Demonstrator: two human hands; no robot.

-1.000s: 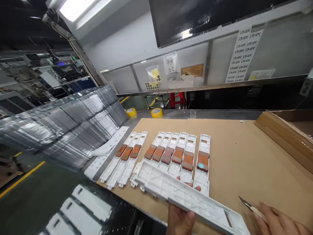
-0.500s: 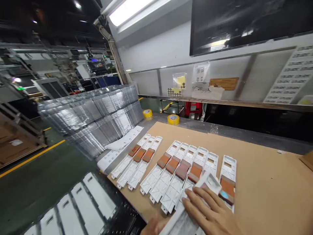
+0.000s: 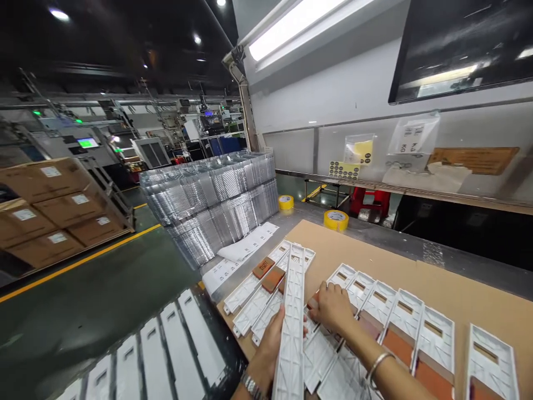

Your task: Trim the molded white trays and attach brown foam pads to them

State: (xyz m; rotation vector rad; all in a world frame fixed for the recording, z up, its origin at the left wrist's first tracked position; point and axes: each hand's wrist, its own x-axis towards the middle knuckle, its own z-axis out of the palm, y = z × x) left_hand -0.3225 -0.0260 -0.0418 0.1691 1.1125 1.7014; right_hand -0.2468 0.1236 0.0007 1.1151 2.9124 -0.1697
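Observation:
My left hand [image 3: 270,336] is closed round the edge of a long white ribbed plastic panel [image 3: 293,328], held raised and nearly lengthwise to me. My right hand [image 3: 334,304] bends its fingers over a reddish-brown block [image 3: 313,299] lying on the nearest panel of the right-hand row; its fingertips are partly hidden. Similar white panels [image 3: 378,303] lie side by side, each with a small rectangular window near its far end. Brown blocks [image 3: 398,345] rest across several of them. On the left, more panels [image 3: 245,294] carry blocks [image 3: 273,279], partly covered by the held panel.
Brown cardboard [image 3: 366,250] covers the bench. White panels [image 3: 202,333] stand in a black rack at lower left. Stacked clear plastic trays [image 3: 212,194], a printed paper strip [image 3: 241,253] and yellow tape rolls [image 3: 335,220] sit behind. Cartons [image 3: 75,200] stand across the floor.
The view has swung left. The panel at my hands now stands raised in my left hand alone. My right hand has left it and moved onto a brown block.

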